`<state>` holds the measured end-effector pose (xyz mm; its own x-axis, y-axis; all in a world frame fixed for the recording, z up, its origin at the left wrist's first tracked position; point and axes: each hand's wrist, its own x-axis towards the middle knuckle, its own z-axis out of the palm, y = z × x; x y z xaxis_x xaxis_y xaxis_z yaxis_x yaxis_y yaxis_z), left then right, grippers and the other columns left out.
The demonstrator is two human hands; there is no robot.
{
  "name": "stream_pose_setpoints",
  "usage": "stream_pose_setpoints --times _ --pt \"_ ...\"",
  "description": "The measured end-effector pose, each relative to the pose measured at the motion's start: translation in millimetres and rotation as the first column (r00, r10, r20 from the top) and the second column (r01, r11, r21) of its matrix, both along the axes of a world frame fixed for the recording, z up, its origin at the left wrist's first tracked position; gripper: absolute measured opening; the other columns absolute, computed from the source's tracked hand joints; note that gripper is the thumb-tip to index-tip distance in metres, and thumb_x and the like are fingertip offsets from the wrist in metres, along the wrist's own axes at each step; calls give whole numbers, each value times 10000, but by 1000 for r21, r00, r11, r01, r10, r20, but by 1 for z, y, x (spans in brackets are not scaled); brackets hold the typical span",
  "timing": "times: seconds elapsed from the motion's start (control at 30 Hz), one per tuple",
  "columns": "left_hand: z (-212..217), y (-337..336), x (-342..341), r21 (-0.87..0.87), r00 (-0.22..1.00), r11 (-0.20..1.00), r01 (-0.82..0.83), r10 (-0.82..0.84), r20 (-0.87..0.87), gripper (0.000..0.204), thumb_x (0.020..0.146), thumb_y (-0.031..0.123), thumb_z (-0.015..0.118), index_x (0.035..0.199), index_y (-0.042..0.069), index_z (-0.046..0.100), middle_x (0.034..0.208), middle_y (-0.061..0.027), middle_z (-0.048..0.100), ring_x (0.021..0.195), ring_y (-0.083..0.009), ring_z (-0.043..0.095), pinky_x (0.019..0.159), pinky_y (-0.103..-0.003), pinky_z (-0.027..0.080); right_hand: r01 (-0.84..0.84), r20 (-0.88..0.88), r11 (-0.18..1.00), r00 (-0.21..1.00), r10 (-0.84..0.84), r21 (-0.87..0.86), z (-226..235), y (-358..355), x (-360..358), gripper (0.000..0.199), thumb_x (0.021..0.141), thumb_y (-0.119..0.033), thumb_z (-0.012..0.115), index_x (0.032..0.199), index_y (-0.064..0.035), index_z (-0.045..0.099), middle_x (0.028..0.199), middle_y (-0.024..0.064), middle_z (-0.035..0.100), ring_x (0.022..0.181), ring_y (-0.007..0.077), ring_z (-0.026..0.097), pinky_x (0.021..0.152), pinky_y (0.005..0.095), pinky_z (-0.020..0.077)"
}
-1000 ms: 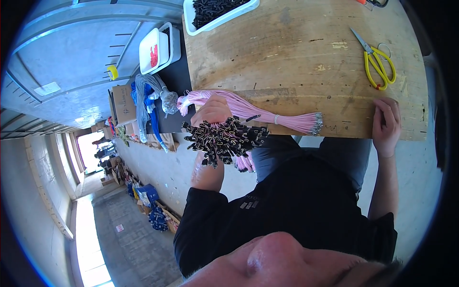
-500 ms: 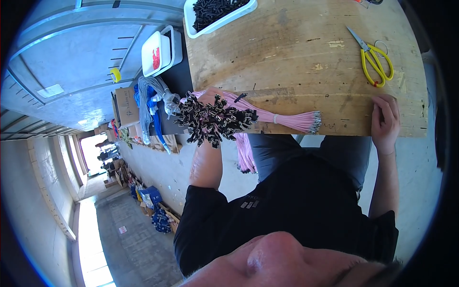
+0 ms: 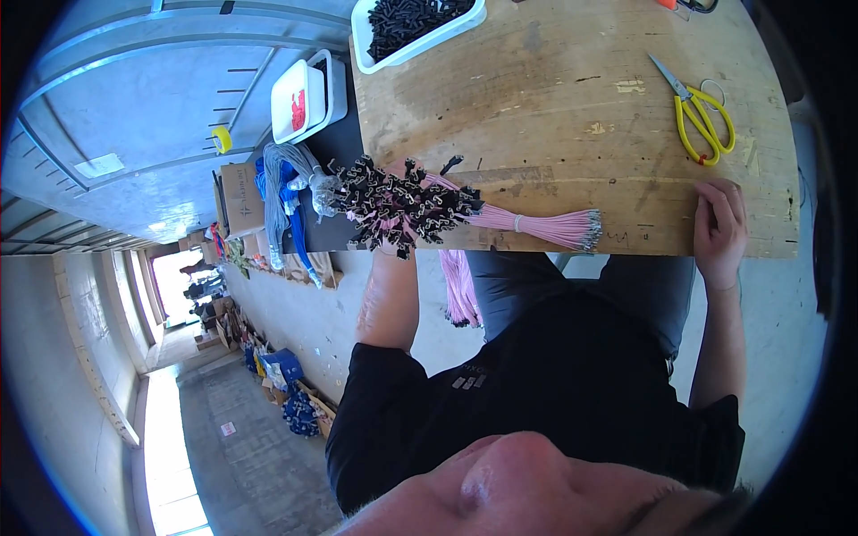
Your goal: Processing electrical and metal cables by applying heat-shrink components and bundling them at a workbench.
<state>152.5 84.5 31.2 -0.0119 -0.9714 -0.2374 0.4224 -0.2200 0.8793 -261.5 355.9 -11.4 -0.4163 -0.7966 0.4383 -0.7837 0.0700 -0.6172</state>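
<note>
Above the near left corner of the counter (image 3: pixel 554 107), a bundle of pink wires (image 3: pixel 405 202) fans its black tips toward you. Your left hand (image 3: pixel 394 167) is mostly hidden behind them, its grip clamped round the bundle. At five o'clock from there, loose pink wires (image 3: pixel 460 286) dangle below the edge; you cannot tell whether they belong to it. A tied pink bundle (image 3: pixel 547 227) lies at three o'clock, and beyond it your right hand (image 3: pixel 722 225) rests at the edge, its grip slack, fingers loosely curled. Yellow-handled scissors (image 3: pixel 704 123) lie between two and three. At twelve sits a white tray (image 3: pixel 360 40) of black pieces (image 3: pixel 411 25); around nine, grey wires (image 3: pixel 288 156).
</note>
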Motion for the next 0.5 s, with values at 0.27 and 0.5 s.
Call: stream_pose_setpoints --times 0.27,0.5 --pt "2 3 4 4 997 998 70 -70 -10 135 885 166 716 908 110 595 777 18 584 733 -167 629 657 -332 512 -2 -11 1000 1000 1 -6 0 -1 2 184 896 88 658 1055 10 705 1078 148 693 1001 328 667 893 394 542" --pt "2 5 9 7 991 992 129 -129 -24 160 884 197 726 944 105 610 790 21 600 728 -164 640 667 -325 515 -10 -16 1000 1000 10 7 1 -1 1 174 905 80 656 1057 9 704 1073 147 690 996 328 665 889 395 540"
